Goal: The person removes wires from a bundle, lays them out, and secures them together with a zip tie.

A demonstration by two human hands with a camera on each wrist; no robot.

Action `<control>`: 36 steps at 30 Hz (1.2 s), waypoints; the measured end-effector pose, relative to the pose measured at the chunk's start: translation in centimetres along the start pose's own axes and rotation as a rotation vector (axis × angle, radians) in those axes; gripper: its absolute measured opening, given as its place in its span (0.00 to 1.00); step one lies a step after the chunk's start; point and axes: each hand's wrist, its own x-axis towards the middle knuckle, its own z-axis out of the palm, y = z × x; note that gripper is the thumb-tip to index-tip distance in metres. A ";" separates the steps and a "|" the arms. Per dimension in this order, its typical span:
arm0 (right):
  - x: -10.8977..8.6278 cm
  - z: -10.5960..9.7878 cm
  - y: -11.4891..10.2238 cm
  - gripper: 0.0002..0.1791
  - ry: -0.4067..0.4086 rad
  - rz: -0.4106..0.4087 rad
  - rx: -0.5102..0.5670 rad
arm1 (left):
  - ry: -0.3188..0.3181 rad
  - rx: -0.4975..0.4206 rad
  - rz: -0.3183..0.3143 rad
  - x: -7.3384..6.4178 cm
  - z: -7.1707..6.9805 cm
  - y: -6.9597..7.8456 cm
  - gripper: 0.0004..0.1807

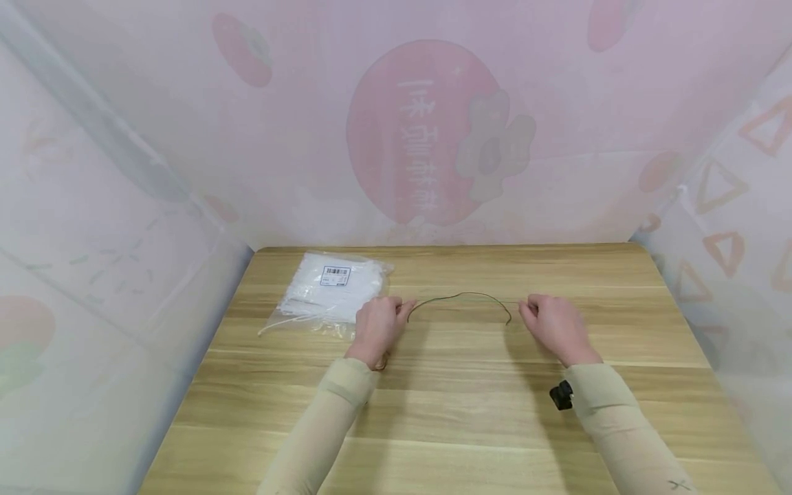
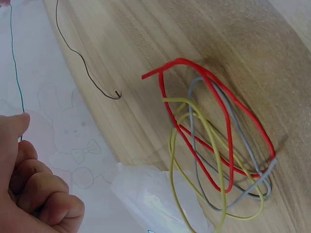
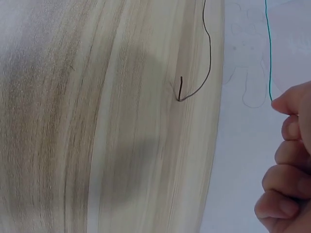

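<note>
Green wire is pinched at both ends: left hand has it between thumb and forefinger, right hand the same, other fingers curled in. Long axis runs left to right, near straight, so each hand sits at one end, neither nearer overall. Dark wire seems to lie on the tabletop below the green wire, arching the same way, its middle bowed toward the far wall; in the head view its left end shows just beside the left hand. Clear bag of white strips lies left of the green wire. Left wrist view adds loose red wire, grey wire and yellow wire, looped together on the near side of the green wire; the head view mostly hides them behind the left arm.
</note>
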 end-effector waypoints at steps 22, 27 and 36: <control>-0.5 -0.3 1.8 0.15 -0.027 0.057 -0.028 | 0.007 0.082 0.065 0.1 -0.3 -1.7 0.19; -0.5 -0.2 1.7 0.21 0.007 0.052 -0.033 | 0.035 0.107 0.062 0.0 -0.3 -1.7 0.22; -0.5 -0.2 2.2 0.24 0.039 0.113 -0.040 | -0.033 0.084 0.005 0.0 0.0 -1.8 0.27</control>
